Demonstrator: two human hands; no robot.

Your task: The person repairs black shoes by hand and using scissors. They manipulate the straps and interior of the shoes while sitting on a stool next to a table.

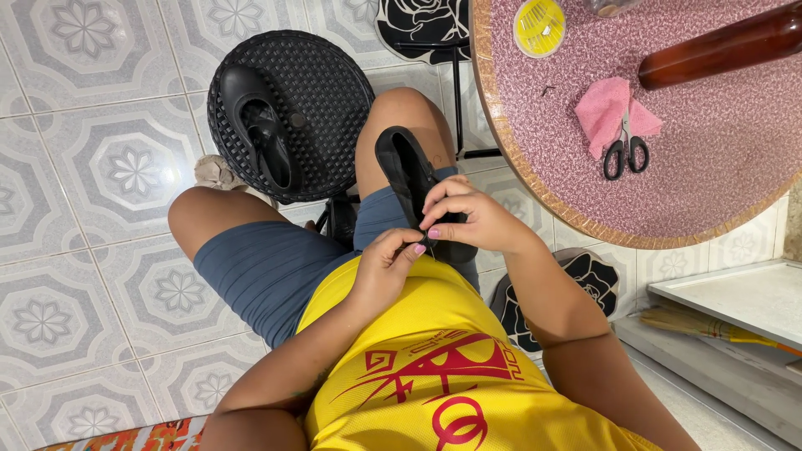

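Head view, looking down: patterned tile floor (92, 167) all around. Round pink speckled table (718, 159) at upper right, bearing a brown wooden post (718, 46), a folded pink cloth (606, 108), black-handled scissors (625, 152) lying partly on that cloth, and a round yellow needle case (540, 27) near the rim. Black woven plastic stool (313, 100) at upper centre, carrying one black strapped shoe (255, 121). Yellow shirt (418, 367) with red print and blue-grey shorts (267, 267) below, knees bent. Second black shoe (409, 171) resting on the right thigh, toe pointing away from the body, heel end under both hands. Right hand (476, 219) curled over the shoe's rear part, fingers closed on it. Left hand (386, 266) just beside, thumb and forefinger narrowed to a pinch at the shoe's edge; anything thin between those fingertips too small to tell. Straw broom (702, 324) lying at lower right.
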